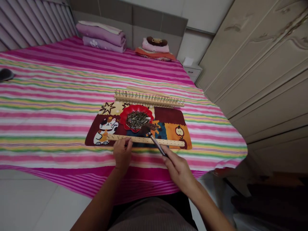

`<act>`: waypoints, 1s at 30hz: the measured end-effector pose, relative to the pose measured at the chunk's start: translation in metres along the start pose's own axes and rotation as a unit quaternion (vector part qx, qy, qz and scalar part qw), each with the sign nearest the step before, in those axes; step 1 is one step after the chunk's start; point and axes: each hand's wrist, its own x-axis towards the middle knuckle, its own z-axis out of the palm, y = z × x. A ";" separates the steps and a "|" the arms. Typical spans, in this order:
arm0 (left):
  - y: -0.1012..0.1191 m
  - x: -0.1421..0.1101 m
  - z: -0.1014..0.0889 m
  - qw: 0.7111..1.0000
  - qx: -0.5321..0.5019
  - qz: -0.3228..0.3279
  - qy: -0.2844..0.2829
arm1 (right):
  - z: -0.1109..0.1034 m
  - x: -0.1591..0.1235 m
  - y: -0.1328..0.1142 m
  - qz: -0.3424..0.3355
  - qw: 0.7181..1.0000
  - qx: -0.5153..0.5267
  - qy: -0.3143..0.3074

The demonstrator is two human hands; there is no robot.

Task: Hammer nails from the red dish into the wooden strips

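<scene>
My right hand point(179, 168) is wrapped round the handle of a hammer point(157, 144). The dark, slightly blurred hammer head is above the wooden strip, by the lower right rim of a red scalloped bowl point(123, 123). Many metal nails point(137, 120) fill the bowl. Across the front of a patterned mat point(169, 115) lies a thin wooden strip point(163, 141) with a row of small marks or holes and a few nails near its left end. My left hand point(122, 154) rests at this strip, thumb and fingers pinched together; what they hold is too small to make out.
Behind the bowl, a wooden strip point(149, 100) bristles with upright nails, and another bare strip point(144, 90) lies beyond it. Striped cloth point(60, 118) covers the bed. Folded bedding point(103, 35) sits by the headboard; wardrobe doors point(252, 70) stand on the right.
</scene>
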 end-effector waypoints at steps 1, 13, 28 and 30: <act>0.000 0.000 0.000 1.000 0.001 0.002 -0.001 | 0.008 0.002 -0.002 -0.025 0.999 -0.022 -0.018; -0.004 -0.003 0.005 0.999 0.007 0.025 0.020 | 0.032 0.012 0.003 -0.071 0.983 -0.147 -0.086; -0.003 -0.003 0.005 1.000 0.019 0.007 0.006 | 0.025 0.006 -0.001 -0.066 0.985 -0.150 -0.052; -0.002 -0.003 0.004 1.000 0.014 0.010 0.008 | 0.013 0.004 -0.004 -0.059 0.989 -0.135 -0.018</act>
